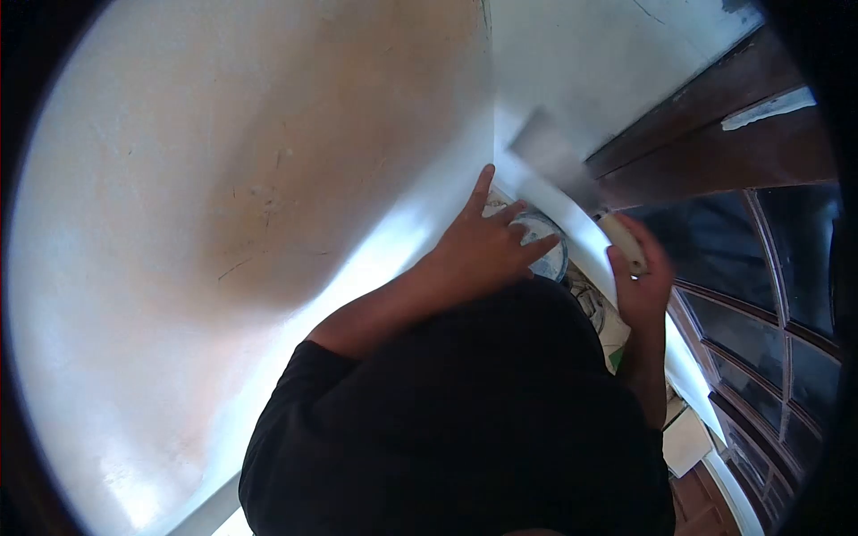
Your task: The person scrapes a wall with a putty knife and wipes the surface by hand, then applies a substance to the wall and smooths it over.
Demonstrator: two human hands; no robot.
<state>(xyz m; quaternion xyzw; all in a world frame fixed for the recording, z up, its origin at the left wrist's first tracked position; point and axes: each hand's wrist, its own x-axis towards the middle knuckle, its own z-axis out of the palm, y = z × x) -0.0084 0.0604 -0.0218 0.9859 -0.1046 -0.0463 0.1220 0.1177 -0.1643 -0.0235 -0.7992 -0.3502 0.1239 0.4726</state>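
Observation:
My right hand (651, 279) is wrapped round the pale handle of a putty knife (556, 161). Its broad metal blade, slightly blurred, points up and left, in front of the white wall strip by the corner. My left hand (483, 237) has its fingers spread and nothing in them, with one fingertip close to the corner line of the walls. Below that hand, partly hidden behind it and my dark shirt, stands a round bucket (556, 255) with whitish smears.
A scratched, patchy plastered wall (259, 179) fills the left side. Dark wooden beams (715, 143) and a window with glass panes (742, 250) stand at the right. Loose debris and a tile-like slab (686, 444) lie on the floor below.

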